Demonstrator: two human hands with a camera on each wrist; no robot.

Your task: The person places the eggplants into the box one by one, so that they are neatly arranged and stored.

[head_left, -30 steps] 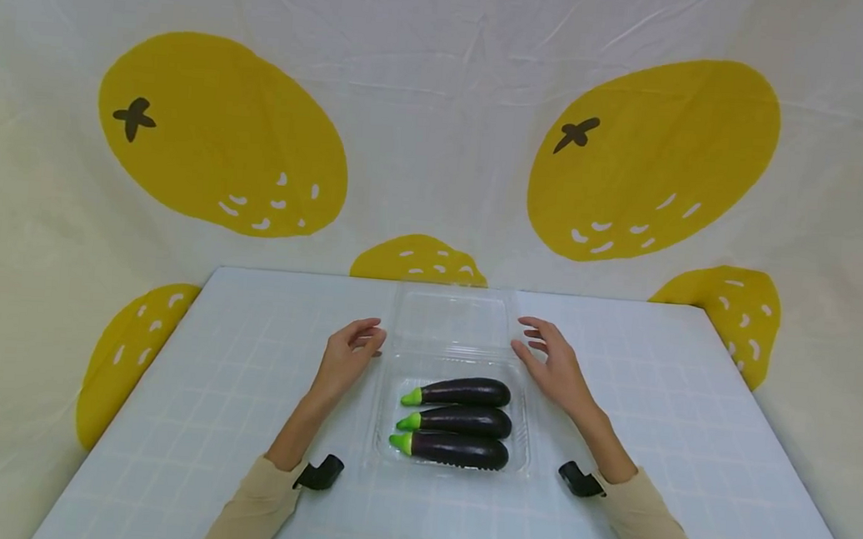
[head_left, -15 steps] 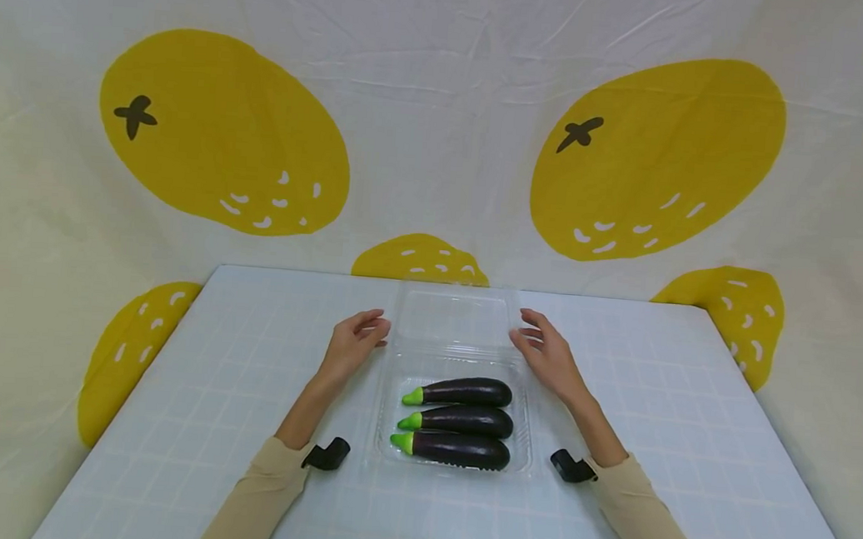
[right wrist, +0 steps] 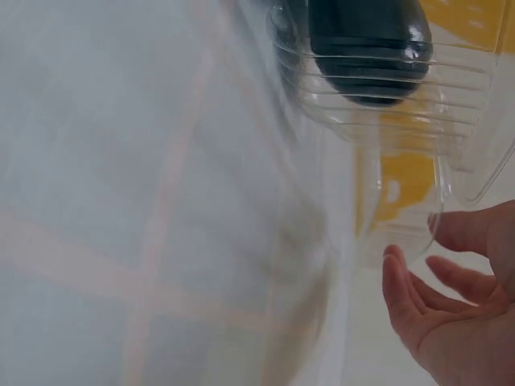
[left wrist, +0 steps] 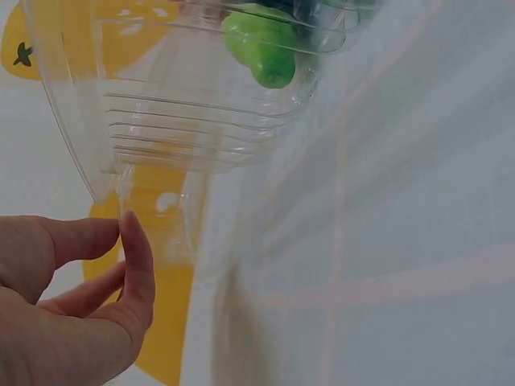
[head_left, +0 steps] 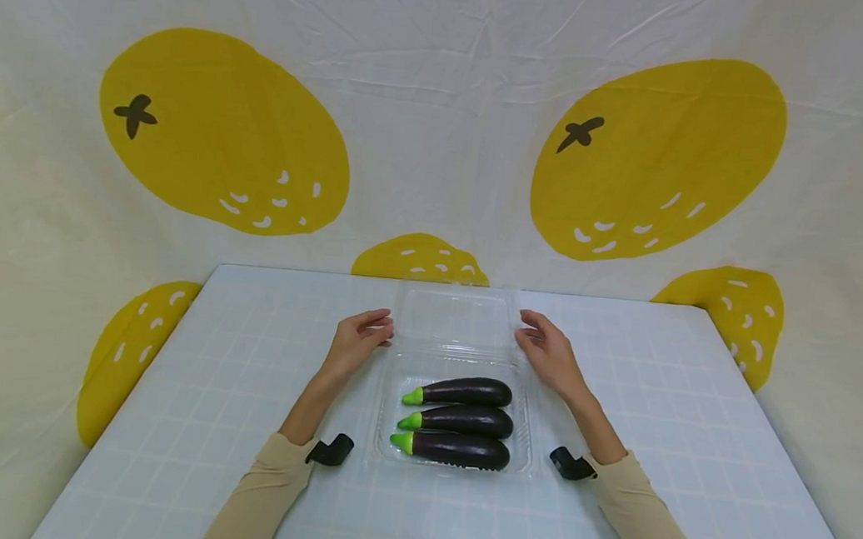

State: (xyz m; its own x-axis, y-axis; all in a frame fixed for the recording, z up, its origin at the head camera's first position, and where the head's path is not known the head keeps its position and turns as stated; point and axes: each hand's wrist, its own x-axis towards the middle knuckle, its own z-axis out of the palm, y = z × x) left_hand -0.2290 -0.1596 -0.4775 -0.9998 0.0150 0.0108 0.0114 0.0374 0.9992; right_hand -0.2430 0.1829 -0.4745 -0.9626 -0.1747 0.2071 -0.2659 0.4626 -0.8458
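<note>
A clear plastic clamshell container (head_left: pixel 529 443) lies unfolded on the table, its lid (head_left: pixel 454 321) laid back toward the far edge. Three dark purple eggplants with green stem ends sit side by side in its base: a far eggplant (head_left: pixel 471 391), a middle eggplant (head_left: pixel 466 421) and a near eggplant (head_left: pixel 460 450). At the lid's left edge, my left hand (head_left: pixel 353 343) pinches the rim between thumb and finger. My right hand (head_left: pixel 551 357) is at the lid's right edge; in the right wrist view its thumb (right wrist: pixel 463 231) is by the rim, with the fingers apart from it.
A pale checked cloth covers the table (head_left: pixel 203 420). Behind it hangs a white curtain (head_left: pixel 441 136) printed with large yellow fruit. A black wrist camera (head_left: pixel 331 449) is on the left sleeve, another black camera (head_left: pixel 571 465) on the right.
Both hands have shifted slightly forward along the lid's sides, the left one also inward to the rim. The right thumb has drawn back a little. Container and eggplants have stayed put.
</note>
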